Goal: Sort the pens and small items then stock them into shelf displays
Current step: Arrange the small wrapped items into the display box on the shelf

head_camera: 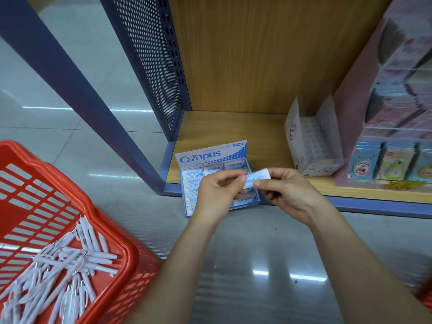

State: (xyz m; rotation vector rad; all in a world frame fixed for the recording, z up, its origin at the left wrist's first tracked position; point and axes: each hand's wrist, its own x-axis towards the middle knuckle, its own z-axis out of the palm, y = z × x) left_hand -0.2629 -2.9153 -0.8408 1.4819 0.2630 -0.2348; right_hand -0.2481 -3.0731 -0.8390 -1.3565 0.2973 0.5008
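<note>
Item: one eraser (256, 180). It is a small rectangular block in a blue-and-white paper sleeve, and the blue lettering reads upside down from the wearer's view.

Position: held in the air between both hands, just above the right side of an open eraser box (211, 155).

Orientation: long axis runs left to right, with the right end tilted slightly higher. The broad printed face is turned up towards the camera.

Grasp: the left hand (217, 195) pinches the left end between thumb and curled fingers. The right hand (289, 190) pinches the right end between thumb and forefinger, its other fingers folded beneath.

Box: blue-and-white carton with its "Campus" lid flap standing upright and rows of matching erasers lying flat inside. It sits at the left front corner of the shelf (233, 129) and overhangs the front edge.

Also on the shelf: a pale open carton (311, 141) to the right. Beyond it stands a pink display stand (385, 113) holding small fruit-printed packs.

Surroundings: a wood-grain shelf board and back panel in a blue-grey frame, with a perforated side panel (152, 54). The floor (257, 253) is glossy grey tile.

At left: a red basket (112, 230) containing a loose heap of white pens (70, 260).
</note>
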